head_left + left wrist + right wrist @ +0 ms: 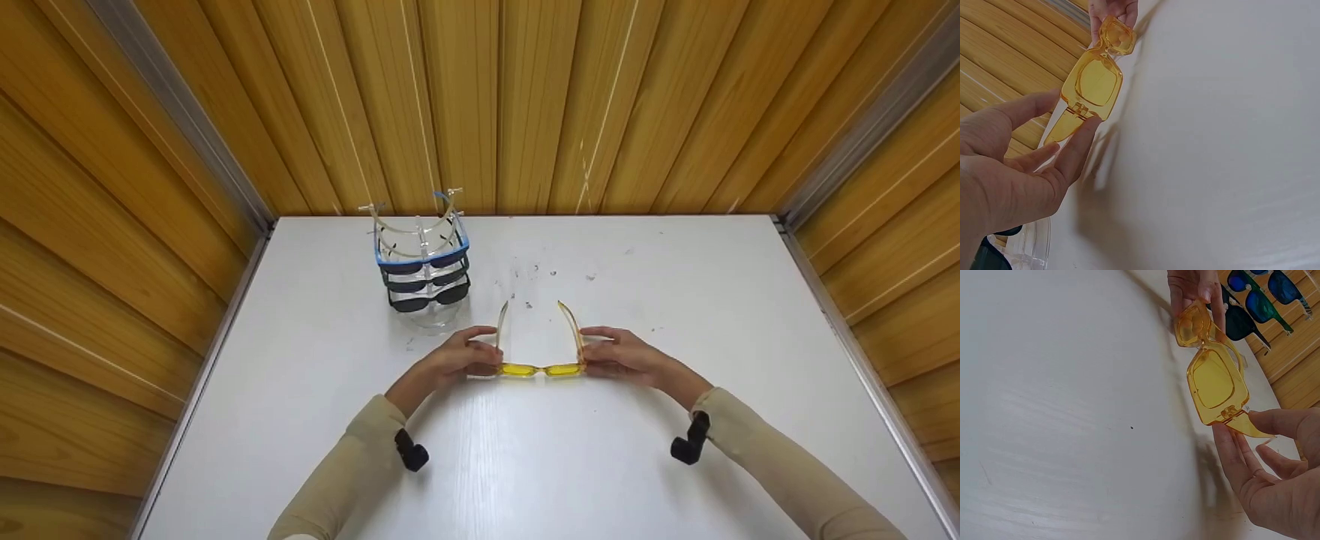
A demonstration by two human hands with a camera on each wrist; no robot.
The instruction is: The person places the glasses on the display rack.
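A pair of yellow see-through sunglasses (562,370) is held above the white table, temples unfolded and stretching away from the person. My left hand (459,355) pinches the left corner by the hinge; in the left wrist view, thumb and fingers lie on either side of the yellow frame (1098,81). At the opposite corner, my right hand (628,357) grips the frame the same way, its fingertips beside the hinge in the right wrist view. Both lenses (1213,379) show between the hands.
Back left on the table (675,300) stands a clear display stand (437,322). It bears blue-framed sunglasses (401,266) above two darker pairs, the lowest black sunglasses (411,305). Wood-patterned walls (525,112) enclose the back and sides. Small dark marks dot the tabletop.
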